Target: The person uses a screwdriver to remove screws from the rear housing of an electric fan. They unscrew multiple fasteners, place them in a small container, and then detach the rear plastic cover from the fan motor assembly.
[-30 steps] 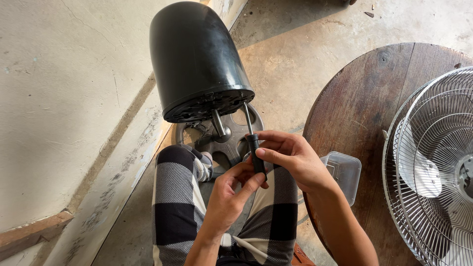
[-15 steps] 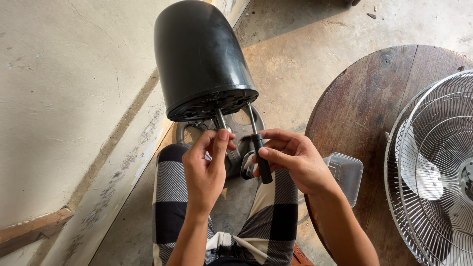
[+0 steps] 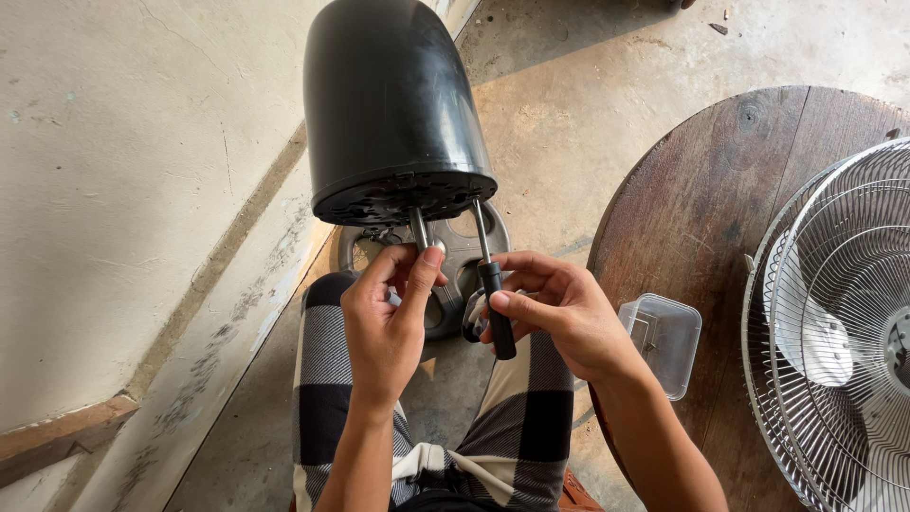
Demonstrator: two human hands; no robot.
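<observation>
A black fan motor housing [image 3: 393, 104] stands tilted over my lap, its vented face turned toward me. A metal shaft [image 3: 417, 228] sticks out of that face. My left hand [image 3: 384, 327] pinches the end of the shaft between thumb and fingers. My right hand [image 3: 555, 313] grips the black handle of a screwdriver [image 3: 495, 303], whose thin metal blade reaches up into the face of the housing. Behind the hands lies a dark round weight plate [image 3: 457, 261] on the floor.
A round dark wooden table [image 3: 711, 190] stands to the right, with a small clear plastic box [image 3: 664, 337] near its edge and a wire fan guard [image 3: 839, 322] on it. A pale wall runs along the left. My checked black-and-white trousers [image 3: 327, 379] fill the lower middle.
My left hand left the screwdriver handle and rose to the metal shaft, where it now pinches. The housing tipped slightly more upright. My right hand kept hold of the screwdriver.
</observation>
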